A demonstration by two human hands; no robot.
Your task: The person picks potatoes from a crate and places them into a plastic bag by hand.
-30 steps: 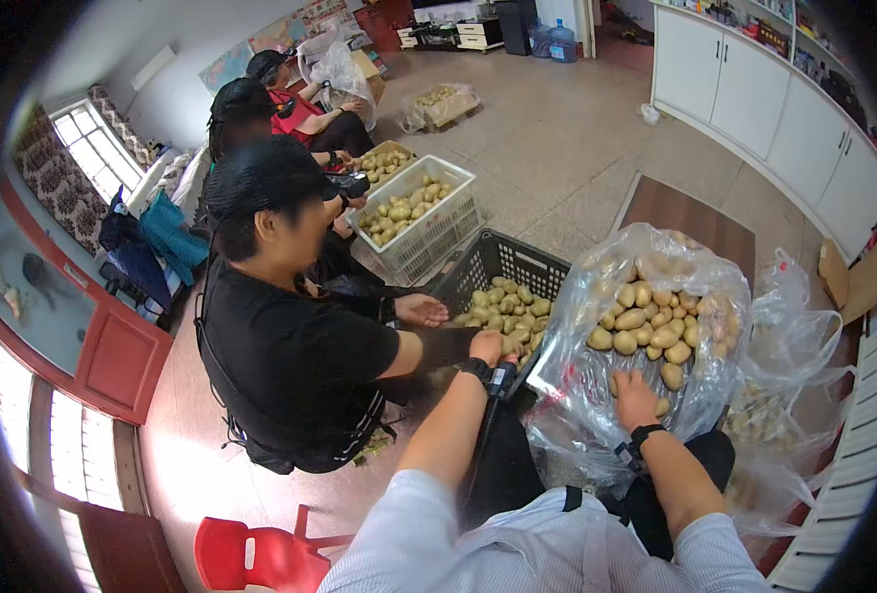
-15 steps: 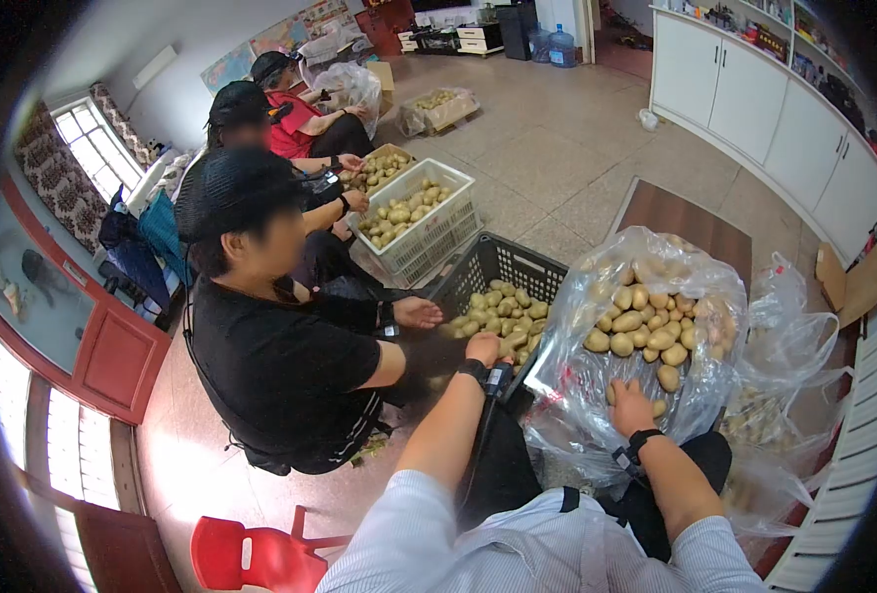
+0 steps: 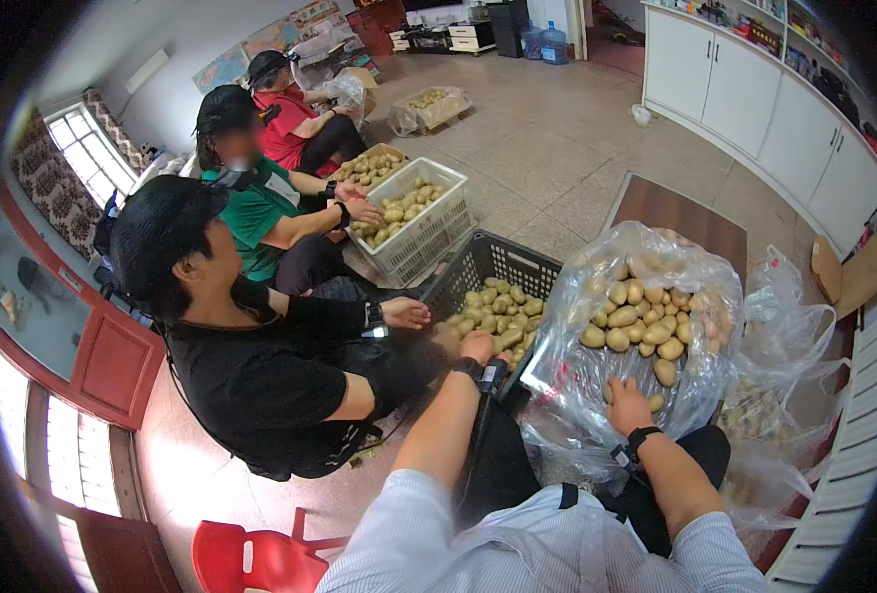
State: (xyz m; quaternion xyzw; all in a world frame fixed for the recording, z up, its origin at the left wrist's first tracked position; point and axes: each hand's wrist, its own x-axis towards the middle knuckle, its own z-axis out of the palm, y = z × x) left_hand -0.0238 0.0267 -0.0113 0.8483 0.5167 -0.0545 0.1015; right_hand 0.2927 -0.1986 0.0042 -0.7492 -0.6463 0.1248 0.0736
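My left hand [image 3: 477, 346] is curled at the near edge of the black crate [image 3: 532, 259], its fingers closed at a potato [image 3: 505, 357] that is partly hidden. Several loose potatoes [image 3: 498, 311] fill the crate beside it. My right hand [image 3: 630, 406] reaches into a clear plastic bag [image 3: 567, 381], closed around a potato [image 3: 609, 392] that pokes out by its fingers. Another potato [image 3: 657, 403] shows on the other side of that hand. More potatoes [image 3: 646, 321] are heaped further up in the bag.
A co-worker in black [image 3: 251, 376] sits to my left, one hand [image 3: 405, 313] over the black crate. Beyond are two more people, a white crate [image 3: 424, 237] and a wrapped box of potatoes [image 3: 431, 111]. A red chair [image 3: 261, 558] stands behind left; plastic bags [image 3: 780, 346] lie to the right.
The co-worker in black has leaned back to the left, so the person in green behind shows more. My two hands stay almost where they were; the view has shifted slightly.
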